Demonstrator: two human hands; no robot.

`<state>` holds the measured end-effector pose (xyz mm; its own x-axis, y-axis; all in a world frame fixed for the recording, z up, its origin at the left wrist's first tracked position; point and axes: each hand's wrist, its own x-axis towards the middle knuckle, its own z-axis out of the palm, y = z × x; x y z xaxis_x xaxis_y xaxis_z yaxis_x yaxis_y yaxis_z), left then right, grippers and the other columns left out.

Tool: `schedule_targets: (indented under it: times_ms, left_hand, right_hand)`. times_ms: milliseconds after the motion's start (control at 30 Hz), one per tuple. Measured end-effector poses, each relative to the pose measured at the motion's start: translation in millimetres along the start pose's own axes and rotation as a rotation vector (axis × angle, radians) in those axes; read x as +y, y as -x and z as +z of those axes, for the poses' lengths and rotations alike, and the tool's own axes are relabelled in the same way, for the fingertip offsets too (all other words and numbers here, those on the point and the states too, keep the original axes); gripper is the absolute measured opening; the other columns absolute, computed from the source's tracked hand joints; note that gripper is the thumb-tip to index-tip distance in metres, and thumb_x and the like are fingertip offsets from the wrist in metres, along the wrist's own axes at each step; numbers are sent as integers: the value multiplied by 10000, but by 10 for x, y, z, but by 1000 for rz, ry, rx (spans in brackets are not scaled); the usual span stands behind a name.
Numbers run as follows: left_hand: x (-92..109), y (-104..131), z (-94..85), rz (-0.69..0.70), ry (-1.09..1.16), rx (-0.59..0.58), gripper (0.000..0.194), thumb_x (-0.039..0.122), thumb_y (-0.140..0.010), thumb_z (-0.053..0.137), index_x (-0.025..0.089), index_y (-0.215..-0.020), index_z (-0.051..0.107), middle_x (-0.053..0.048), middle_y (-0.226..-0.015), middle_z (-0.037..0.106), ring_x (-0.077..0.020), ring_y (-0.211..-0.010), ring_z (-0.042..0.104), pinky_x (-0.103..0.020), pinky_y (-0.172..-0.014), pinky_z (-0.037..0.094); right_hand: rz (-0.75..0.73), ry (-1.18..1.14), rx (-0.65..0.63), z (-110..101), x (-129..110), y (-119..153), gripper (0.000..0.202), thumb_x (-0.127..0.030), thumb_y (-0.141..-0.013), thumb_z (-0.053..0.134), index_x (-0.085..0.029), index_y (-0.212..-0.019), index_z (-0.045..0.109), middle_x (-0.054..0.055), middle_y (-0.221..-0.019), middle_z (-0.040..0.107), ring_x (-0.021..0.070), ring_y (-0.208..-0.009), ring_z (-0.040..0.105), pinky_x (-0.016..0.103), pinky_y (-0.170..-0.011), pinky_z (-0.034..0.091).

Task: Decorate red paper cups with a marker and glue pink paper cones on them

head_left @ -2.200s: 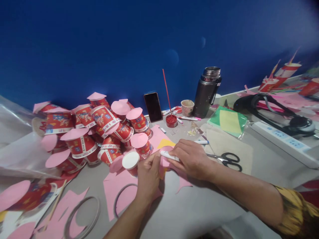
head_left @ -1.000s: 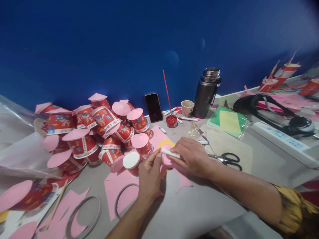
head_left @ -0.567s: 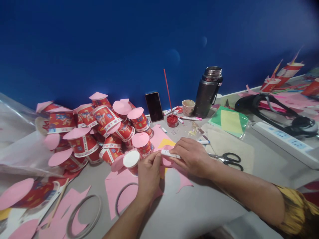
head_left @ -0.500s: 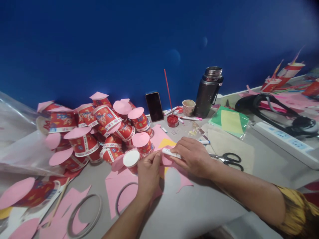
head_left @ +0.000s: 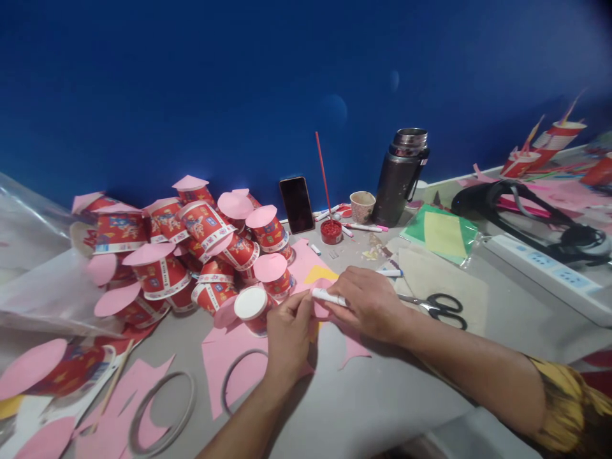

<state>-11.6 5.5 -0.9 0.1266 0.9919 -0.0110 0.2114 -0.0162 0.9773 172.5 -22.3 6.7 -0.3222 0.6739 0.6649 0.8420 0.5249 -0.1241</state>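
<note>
My right hand [head_left: 370,301] is closed around a white glue stick or marker [head_left: 329,298], its end pointing left at a pink paper piece [head_left: 320,310]. My left hand [head_left: 289,328] pinches the left edge of that piece; fingertips of both hands are close together. Under and around them lie a yellow scrap [head_left: 319,275] and a cut pink sheet [head_left: 229,357]. Just left of my left hand stands a red paper cup [head_left: 253,312] with a white top. A grey tape ring [head_left: 234,382] rests on the pink sheet, partly behind my left wrist.
Red cups with pink paper discs [head_left: 160,271] are heaped at the left. Behind the hands are a phone [head_left: 297,205], a red pot [head_left: 331,232] and a dark flask [head_left: 400,178]. Scissors [head_left: 437,307] and a power strip [head_left: 549,274] lie to the right.
My left hand has shifted very slightly to the right. Both hands keep the same grips, and the objects around them have not visibly moved.
</note>
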Motion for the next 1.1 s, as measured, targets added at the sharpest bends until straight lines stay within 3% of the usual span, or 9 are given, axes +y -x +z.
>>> schedule_targets:
  times_ms: [333,467,567,767,1000,1100]
  left_hand:
    - [-7,6,8,-7,31,29,344,456,-882,692,170,-962,864,-70,-945,838,-250,-906,718,-342,-837,550]
    - [-14,20,24,-76,274,3,360,424,-857,735,155,-1078,832,-94,-1027,820,-245,-963,725,-344,-861,567]
    - [37,26,29,-121,411,-56,351,445,-870,729,143,-1024,817,-85,-933,797,-216,-860,711,-318,-779,568]
    - [165,5,-13,-67,167,-47,238,355,-818,722,151,-719,796,-15,-654,705,-177,-696,628,-270,-681,520]
    - [105,-34,-31,-58,89,-39,275,391,-784,736,139,-800,845,-67,-772,797,-199,-735,663,-281,-697,512]
    - [82,-24,-17,-65,79,-29,278,394,-794,729,134,-775,829,-50,-712,766,-170,-658,624,-261,-634,478]
  right_hand:
    - [20,37,71,-13,-2,-12,270,-356,-1053,639,-153,-886,704,61,-770,700,203,-727,571,328,-672,387]
    - [7,14,42,-15,12,-22,245,-324,-1068,610,-159,-911,700,68,-793,701,209,-753,564,331,-686,398]
    - [-70,-25,-42,-21,22,-33,196,-277,-1068,600,-173,-929,690,66,-825,702,210,-787,564,332,-710,406]
    - [-123,-28,-67,-10,30,-30,220,-238,-1070,590,-181,-882,690,50,-797,685,198,-781,555,330,-729,394]
    - [-63,7,-52,-6,14,-2,159,-289,-1059,624,-177,-1047,735,63,-848,713,214,-811,583,349,-726,383]
    - [-32,21,-33,-7,13,6,188,-325,-1061,624,-176,-1030,735,69,-849,717,216,-803,581,349,-723,380]
